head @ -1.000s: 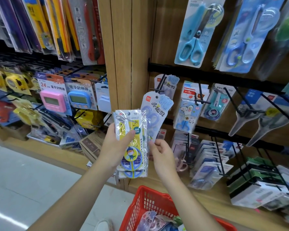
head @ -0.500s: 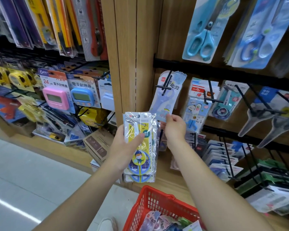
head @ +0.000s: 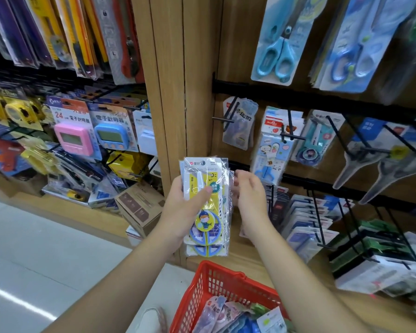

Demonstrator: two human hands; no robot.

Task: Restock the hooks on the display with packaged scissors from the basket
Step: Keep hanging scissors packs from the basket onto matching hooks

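Observation:
My left hand (head: 185,212) grips a small stack of yellow and blue packaged scissors (head: 208,210) in clear wrap, held upright in front of the wooden post. My right hand (head: 250,195) is just right of the stack, fingers apart and holding nothing. A pale blue scissors pack (head: 239,123) hangs on the leftmost black hook (head: 222,119) of the middle rail, above my right hand. The red basket (head: 216,287) sits below my arms with several more packs inside.
More hooks to the right carry cartoon scissors packs (head: 275,145), a teal pack (head: 315,138) and grey scissors (head: 370,162). Large blue scissors (head: 282,42) hang above. Timers (head: 73,138) and cutters fill the left bay. Boxed stock sits lower right.
My right hand hung the pale blue pack on the leftmost hook, let go of it, and dropped back beside the stack in my left hand.

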